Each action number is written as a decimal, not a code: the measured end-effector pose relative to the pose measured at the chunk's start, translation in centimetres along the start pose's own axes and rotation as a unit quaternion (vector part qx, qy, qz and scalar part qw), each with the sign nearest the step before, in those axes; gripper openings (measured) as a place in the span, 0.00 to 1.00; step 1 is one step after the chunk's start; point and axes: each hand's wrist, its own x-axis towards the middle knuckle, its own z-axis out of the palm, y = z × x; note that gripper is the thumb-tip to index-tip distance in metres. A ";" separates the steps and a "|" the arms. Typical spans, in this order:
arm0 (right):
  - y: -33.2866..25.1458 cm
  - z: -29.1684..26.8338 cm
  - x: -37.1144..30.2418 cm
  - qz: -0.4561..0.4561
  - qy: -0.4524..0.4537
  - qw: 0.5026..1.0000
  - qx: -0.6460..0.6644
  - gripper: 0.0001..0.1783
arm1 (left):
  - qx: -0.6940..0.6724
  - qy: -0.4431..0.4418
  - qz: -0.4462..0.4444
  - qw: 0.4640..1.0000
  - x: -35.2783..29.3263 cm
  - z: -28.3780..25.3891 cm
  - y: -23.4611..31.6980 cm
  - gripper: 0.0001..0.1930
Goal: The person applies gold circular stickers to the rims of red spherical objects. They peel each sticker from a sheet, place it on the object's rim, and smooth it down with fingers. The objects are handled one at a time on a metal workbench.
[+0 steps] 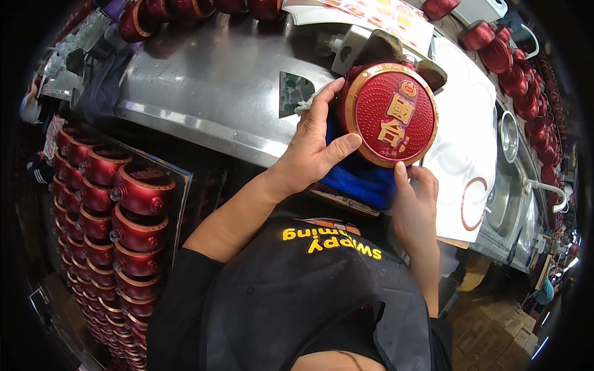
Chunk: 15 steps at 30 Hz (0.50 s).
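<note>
A round, flat red bottle [371, 114] with a gold rim and raised gold characters faces up at the bench's near edge. My left hand [312, 145] is closed around its left side, the thumb lying over the gold rim. At the lower rim, my right hand [417, 191] pinches the edge between thumb and curled fingers. Whitish crumpled tissue [303, 107] shows beside my left fingers. Beneath the bottle lies a blue cloth [356, 185]. Dark brown padded supports [378, 48] touch or sit close behind the bottle; exact contact is hidden.
A metal bench top [204, 80] spreads to the left. Stacked red bottles [139, 229] rise at the lower left, and more red bottles [526, 93] line the far right. A white sheet [458, 154] lies on the right, near a sink [510, 191]. Printed sheets [396, 18] lie behind.
</note>
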 end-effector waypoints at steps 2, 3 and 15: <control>0.0 0.0 0.0 0.000 0.003 1.000 0.012 0.46 | -0.009 -0.001 -0.001 1.000 0.0 -0.1 0.0 0.44; 0.0 0.0 0.0 0.000 0.004 1.000 0.009 0.46 | -0.011 -0.003 0.001 1.000 0.1 -0.1 0.0 0.44; 0.0 0.1 0.0 -0.006 0.004 1.000 -0.004 0.47 | 0.002 0.000 0.003 1.000 0.2 0.0 -0.4 0.43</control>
